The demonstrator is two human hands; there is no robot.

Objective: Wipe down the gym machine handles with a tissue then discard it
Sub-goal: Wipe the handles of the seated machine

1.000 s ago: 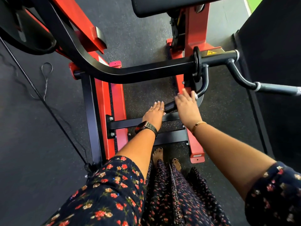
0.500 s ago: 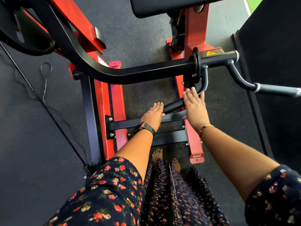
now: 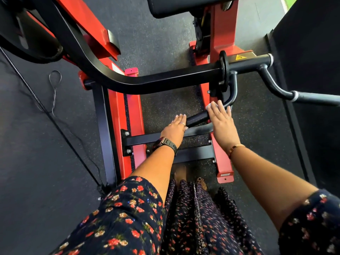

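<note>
One tissue under right hand, on handle.

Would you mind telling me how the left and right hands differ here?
The right hand presses a white tissue onto the handle; the left hand shows no tissue and rests on the handle's near end. The left wrist wears a black watch, the right wrist a gold bracelet. Both lie palm down with straight fingers.

Yellow warning-triangle sticker on the red machine frame, wording illegible.
</note>
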